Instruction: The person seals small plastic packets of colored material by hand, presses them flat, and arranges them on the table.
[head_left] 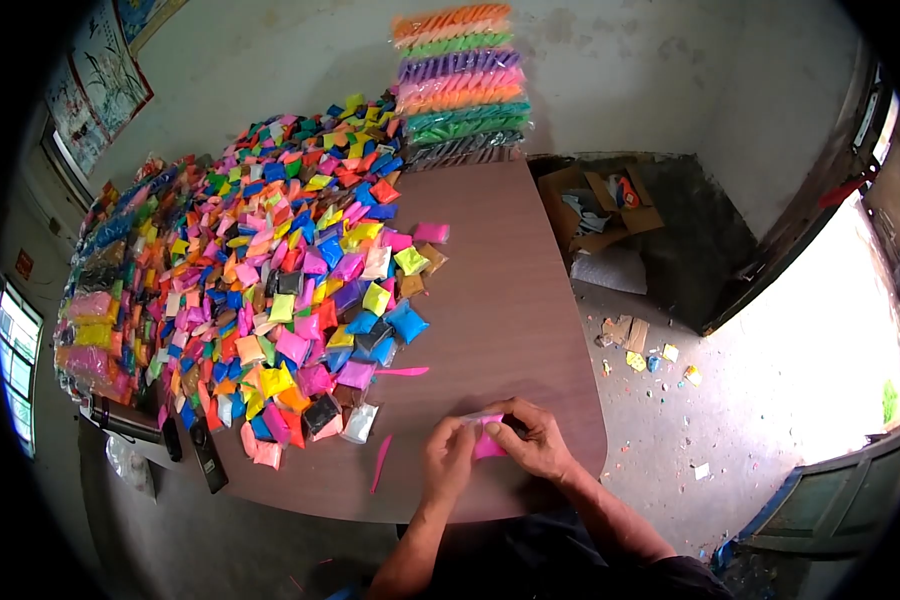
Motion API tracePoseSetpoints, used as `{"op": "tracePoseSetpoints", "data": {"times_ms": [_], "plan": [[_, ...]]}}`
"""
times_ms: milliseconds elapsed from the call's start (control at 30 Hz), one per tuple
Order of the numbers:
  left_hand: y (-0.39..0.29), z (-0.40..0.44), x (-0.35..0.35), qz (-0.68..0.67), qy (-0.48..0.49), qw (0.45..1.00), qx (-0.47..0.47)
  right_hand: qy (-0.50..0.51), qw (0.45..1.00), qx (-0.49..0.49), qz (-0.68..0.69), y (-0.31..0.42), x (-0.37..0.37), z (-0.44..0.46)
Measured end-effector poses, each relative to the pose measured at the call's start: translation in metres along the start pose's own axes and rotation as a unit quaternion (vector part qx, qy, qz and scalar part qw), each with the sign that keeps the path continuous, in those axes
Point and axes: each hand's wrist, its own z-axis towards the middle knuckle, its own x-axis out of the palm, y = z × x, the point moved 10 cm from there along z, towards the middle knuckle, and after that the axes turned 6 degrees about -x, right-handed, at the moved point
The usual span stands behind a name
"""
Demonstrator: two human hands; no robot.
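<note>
To the right of the packet pile (296, 343), our left hand (450, 450) and right hand (533, 441) pinch a pink packet (488, 445) between them; squeezing too hard could, we judge, burst its wrapper

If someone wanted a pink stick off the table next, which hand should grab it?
Probably the left hand: it's nearer both pink sticks, while the right hand would have to reach past it. Both hands are at the pink packet, so the right could hold that.
</note>
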Motion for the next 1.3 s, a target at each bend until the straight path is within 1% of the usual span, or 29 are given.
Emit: {"op": "tracePoseSetpoints", "data": {"times_ms": [67, 133, 200, 233, 267, 367, 467, 533, 667, 733, 767, 833, 900, 1000, 1100, 1167, 1233, 1267, 1300], "plan": [[-0.003, -0.001, 0.000, 0.006, -0.003, 1.000, -0.012, 0.001, 1.000, 0.004, -0.007, -0.003, 0.000, 0.000], [-0.009, -0.001, 0.006, -0.002, 0.009, 1.000, -0.012, -0.006, 0.999, 0.009, 0.042, -0.011, -0.001, -0.002], [-0.008, 0.000, 0.010, -0.011, 0.022, 1.000, -0.011, -0.019, 0.998, 0.013, 0.052, -0.014, -0.005, -0.004], [-0.004, 0.000, 0.011, 0.023, 0.029, 0.999, -0.007, -0.031, 0.997, 0.017, 0.063, -0.015, -0.008, -0.004], [-0.003, 0.001, 0.012, 0.056, 0.036, 0.998, -0.003, -0.031, 0.997, 0.017, 0.062, -0.015, -0.009, -0.004], [-0.013, 0.001, 0.013, 0.062, 0.036, 0.997, -0.005, -0.028, 0.998, 0.016, 0.052, -0.013, -0.007, -0.003], [-0.005, 0.003, 0.006, 0.056, 0.018, 0.998, 0.001, -0.021, 0.998, -0.005, 0.054, -0.003, -0.002, -0.002], [-0.002, 0.001, 0.003, 0.062, 0.013, 0.998, 0.000, -0.005, 1.000, 0.007, 0.029, 0.000, 0.001, -0.001], [-0.006, 0.001, 0.006, 0.050, 0.019, 0.998, -0.009, 0.004, 0.999, 0.032, 0.031, -0.010, 0.000, -0.005], [-0.011, 0.001, 0.010, 0.056, 0.032, 0.998, 0.008, -0.036, 0.994, 0.040, 0.100, -0.011, -0.005, -0.007], [-0.015, 0.001, 0.014, 0.065, 0.046, 0.997, 0.021, -0.034, 0.994, 0.038, 0.097, -0.011, -0.006, -0.007], [-0.024, 0.000, 0.018, 0.069, 0.045, 0.996, 0.033, -0.048, 0.989, 0.051, 0.132, -0.016, -0.009, -0.007], [-0.026, -0.001, 0.016, 0.076, 0.043, 0.995, 0.041, -0.045, 0.990, 0.046, 0.129, -0.018, -0.007, -0.007], [-0.013, 0.000, 0.010, 0.095, 0.035, 0.995, 0.024, -0.035, 0.991, 0.036, 0.120, -0.013, -0.001, -0.006], [-0.002, 0.001, 0.007, 0.056, 0.023, 0.998, 0.015, -0.028, 0.994, 0.043, 0.101, -0.012, 0.001, -0.006], [-0.016, 0.000, 0.008, 0.065, 0.005, 0.994, 0.088, -0.026, 0.994, 0.058, 0.086, -0.015, 0.001, -0.006], [-0.020, 0.001, 0.011, 0.062, 0.015, 0.995, 0.080, -0.055, 0.988, 0.041, 0.139, -0.015, -0.004, -0.006], [-0.022, 0.000, 0.014, 0.060, 0.027, 0.995, 0.075, -0.051, 0.988, 0.050, 0.139, -0.017, -0.003, -0.006], [-0.026, 0.000, 0.014, 0.057, 0.022, 0.996, 0.067, -0.058, 0.988, 0.039, 0.136, -0.014, -0.006, -0.004]]}}
